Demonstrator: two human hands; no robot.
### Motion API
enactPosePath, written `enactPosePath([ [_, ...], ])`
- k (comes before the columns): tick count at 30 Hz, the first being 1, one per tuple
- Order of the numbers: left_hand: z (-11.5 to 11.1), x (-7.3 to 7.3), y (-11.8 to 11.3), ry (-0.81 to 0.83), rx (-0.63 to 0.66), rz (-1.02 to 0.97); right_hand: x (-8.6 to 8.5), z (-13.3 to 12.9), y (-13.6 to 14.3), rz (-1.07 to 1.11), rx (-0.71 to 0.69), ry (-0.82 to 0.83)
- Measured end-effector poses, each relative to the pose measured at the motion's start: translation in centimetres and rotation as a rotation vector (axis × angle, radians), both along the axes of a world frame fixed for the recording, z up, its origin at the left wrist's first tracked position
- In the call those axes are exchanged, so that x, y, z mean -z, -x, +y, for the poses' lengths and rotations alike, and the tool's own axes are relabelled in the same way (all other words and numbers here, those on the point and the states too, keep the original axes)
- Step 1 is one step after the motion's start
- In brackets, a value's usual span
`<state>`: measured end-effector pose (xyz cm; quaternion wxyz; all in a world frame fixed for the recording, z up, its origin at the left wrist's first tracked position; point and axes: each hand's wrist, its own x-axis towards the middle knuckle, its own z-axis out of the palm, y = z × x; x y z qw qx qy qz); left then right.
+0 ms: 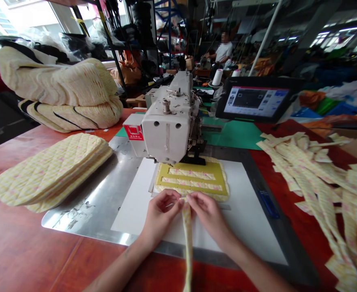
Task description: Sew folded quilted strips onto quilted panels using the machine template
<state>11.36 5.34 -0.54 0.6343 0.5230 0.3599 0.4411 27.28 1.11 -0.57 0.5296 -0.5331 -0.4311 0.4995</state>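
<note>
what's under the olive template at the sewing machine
Pale yellow quilted fabric shows through two slots in the template and past its edges; the solid parts hide the rest.

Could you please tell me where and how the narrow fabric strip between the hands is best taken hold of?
Probably by its far end, near the yellow template, in a fingertip pinch: left hand from the left, right hand from the right. The fabric strip is narrow, looks limp and trails towards the wearer, leaving both sides open to the fingers.
</note>
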Motion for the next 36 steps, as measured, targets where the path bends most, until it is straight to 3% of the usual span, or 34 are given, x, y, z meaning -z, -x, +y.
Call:
enactPosePath([
  [3, 0.0, 0.1, -0.1, 0.025, -0.021, -0.031, 0.5, 0.1, 0.0, -0.02, -0.026, -0.002],
  [8, -0.3, 0.2, -0.3, 0.059, -0.076, -0.058, 0.5, -0.2, 0.5, 0.071, 0.067, 0.017],
  [15, -1.0, -0.9, -0.5, -0.028, -0.182, -0.076, -2.1, -1.3, 1.3, 0.293, 0.077, 0.096],
  [19, -1.2, -1.3, -0.4, -0.06, -0.188, -0.088, -3.2, -1.0, 1.4, 0.198, 0.096, 0.097],
  [24, -1.0, -1.2, -0.1, -0.029, -0.197, -0.126, -2.8, 0.0, 1.6, 0.064, 0.095, 0.056],
  [27, -0.8, -1.1, -0.1, 0.027, -0.169, -0.189, -3.7, 0.4, 0.9, -0.136, 0.039, -0.03],
  [30, -0.7, -0.7, 0.0, 0.075, -0.104, -0.231, -6.7, 0.6, -0.9, -0.592, -0.005, -0.255],
  [33, -0.3, -0.1, 0.4, 0.102, -0.129, -0.196, -9.6, 1.1, -2.5, -1.085, -0.134, -0.534],
  [36, 0.3, 0.4, 1.0, 0.13, -0.153, -0.205, -9.5, 2.8, -2.9, -1.449, -0.277, -0.681],
])
